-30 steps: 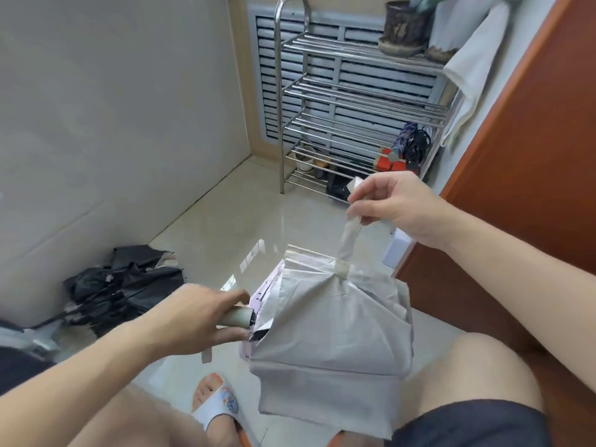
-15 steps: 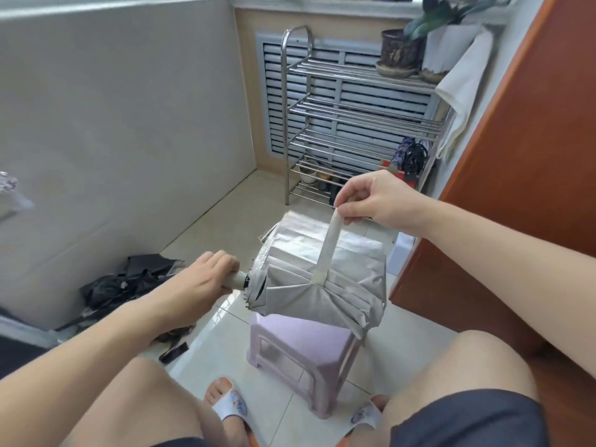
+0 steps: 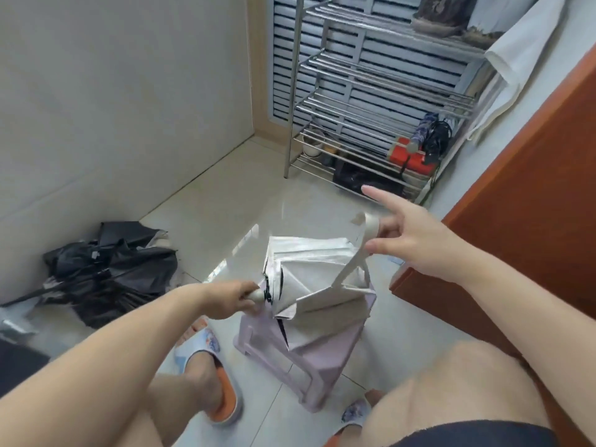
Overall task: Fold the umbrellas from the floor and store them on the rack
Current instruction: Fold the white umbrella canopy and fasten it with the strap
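Moved: R hand [image 3: 416, 243] swings the strap [image 3: 353, 256] out to the right vs 0.5 s ago; index and little finger now stick out straight, thumb and middle fingers pinch the strap end. View tilted down too, rack top now cut off.
L hand: L hand [image 3: 230, 298] grips the handle [image 3: 256, 295], fingers curled round it, same hold as before.
Umbrella: grey umbrella [image 3: 309, 279] collapsed, canopy bunched in loose pleats, held in the air over the stool [image 3: 309, 359], between the two hands. Not yet wound tight.
Meaning: looks like mid-wrap; strap pulled taut and off to the side, prob. about to go round the canopy. Folding near done for this one, storing not begun.
Risk: pleats uneven, a flap hangs low at front; strap may close over a lumpy bundle.
Left to do: black umbrella [image 3: 106, 269] lies crumpled on the floor [image 3: 225, 201] by the left wall, well apart from the hands, untouched.
Rack: steel rack [image 3: 371, 101] at far wall, several bar shelves; a folded dark umbrella [image 3: 432, 137] and red box [image 3: 409, 156] on a lower shelf at right, shoes at bottom, plant pot [image 3: 442, 11] on top.
Room: narrow, pale glossy tiles, plain wall left, brown wood panel [image 3: 532, 188] right, white cloth [image 3: 512, 59] hanging by rack.
Person: seated, bare knees, sandals on floor.
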